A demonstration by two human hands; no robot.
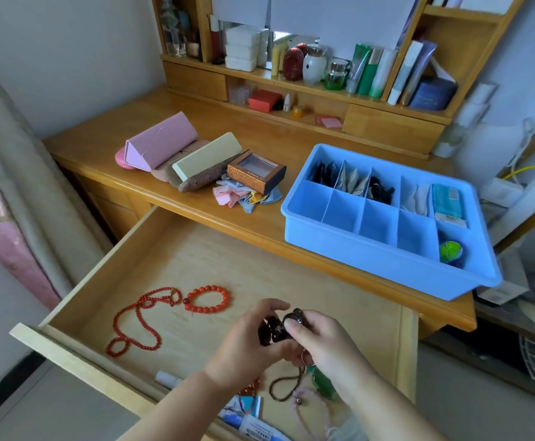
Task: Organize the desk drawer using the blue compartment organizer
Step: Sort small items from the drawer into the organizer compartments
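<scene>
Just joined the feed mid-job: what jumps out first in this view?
The light blue plastic compartment organizer sits on the right of the wooden desk, its back cells partly filled and its front row mostly bare. Below it the pale wooden drawer is open, with a red bead necklace and a red bead bracelet at its left. Over it, the left hand and right hand hold a small dark object.

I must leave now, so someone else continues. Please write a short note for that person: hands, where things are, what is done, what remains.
Both hands, left hand and right hand, hold a dark beaded item above the open drawer.
The blue organizer sits on the desk; its back compartments are filled, the front four are empty.
Left in the drawer: red necklace, red bracelet, small items near the front.
</scene>
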